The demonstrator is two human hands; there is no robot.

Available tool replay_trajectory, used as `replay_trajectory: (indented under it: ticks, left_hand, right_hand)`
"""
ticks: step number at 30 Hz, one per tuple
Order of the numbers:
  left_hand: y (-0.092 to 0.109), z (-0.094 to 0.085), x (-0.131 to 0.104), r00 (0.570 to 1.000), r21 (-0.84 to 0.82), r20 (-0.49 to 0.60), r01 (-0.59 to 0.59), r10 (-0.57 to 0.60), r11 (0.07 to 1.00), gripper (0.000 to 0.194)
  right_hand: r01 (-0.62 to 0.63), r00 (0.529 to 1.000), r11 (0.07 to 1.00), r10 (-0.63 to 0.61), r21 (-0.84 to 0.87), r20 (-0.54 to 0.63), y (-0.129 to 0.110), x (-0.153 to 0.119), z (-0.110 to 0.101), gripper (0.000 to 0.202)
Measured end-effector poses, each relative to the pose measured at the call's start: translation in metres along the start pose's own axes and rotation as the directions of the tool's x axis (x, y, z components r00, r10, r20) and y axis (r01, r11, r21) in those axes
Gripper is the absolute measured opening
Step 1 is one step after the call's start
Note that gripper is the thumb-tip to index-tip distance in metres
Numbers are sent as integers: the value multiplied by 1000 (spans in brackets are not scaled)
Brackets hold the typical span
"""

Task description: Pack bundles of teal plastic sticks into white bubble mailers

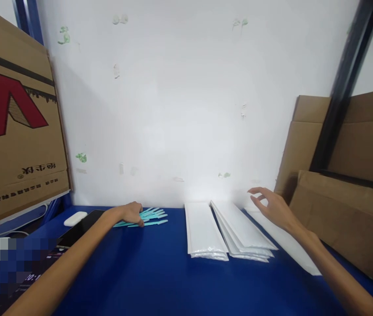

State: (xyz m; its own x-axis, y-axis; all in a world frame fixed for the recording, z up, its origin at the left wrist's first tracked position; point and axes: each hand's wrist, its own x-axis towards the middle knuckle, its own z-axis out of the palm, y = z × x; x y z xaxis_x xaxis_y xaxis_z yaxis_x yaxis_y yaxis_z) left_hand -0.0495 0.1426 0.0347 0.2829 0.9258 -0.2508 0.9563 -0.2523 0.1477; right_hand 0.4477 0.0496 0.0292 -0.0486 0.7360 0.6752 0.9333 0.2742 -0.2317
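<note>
My left hand (133,213) is at the back left of the table, its fingers curled round some thin teal eyebrow razors (155,214). Their notched ends fan out to the right of it, and my palm hides part of the bunch. My right hand (273,208) is raised at the right, thumb and fingers apart, with nothing in it. Below it lies a single white padded envelope (286,241). To its left are two stacks of white bubble mailers, a neat left stack (206,228) and a fanned right stack (243,226).
A dark phone (83,228) and a white earbud case (75,218) lie left on the blue table (150,272). A large printed carton (15,153) stands at the left, brown cardboard (344,224) at the right. The white wall (173,109) closes off the back.
</note>
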Motion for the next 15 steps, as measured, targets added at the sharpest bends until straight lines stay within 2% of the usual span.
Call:
replay_trajectory:
  ticks: [2,6,9,11,15]
  left_hand:
    - [8,5,2,1000,15,31,-5,4,1000,36]
    - [25,28,0,999,32,24,27,-28,999,35]
    - [31,45,-8,997,-4,-68,19,-19,1000,36]
    - [30,50,-17,991,-59,-136,-21,13,998,37]
    - [22,43,-34,953,-261,-294,-151,70,953,45]
  right_hand:
    - [5,1000,1000,-5,8,10,-1,-1,1,27]
    - [47,998,999,-48,23,43,-13,-3,5,27]
    - [92,994,995,-94,29,61,-26,-5,11,28]
    - [121,990,992,-123,38,68,-34,-6,14,28]
    - [160,984,983,-166,85,68,-58,-8,15,27]
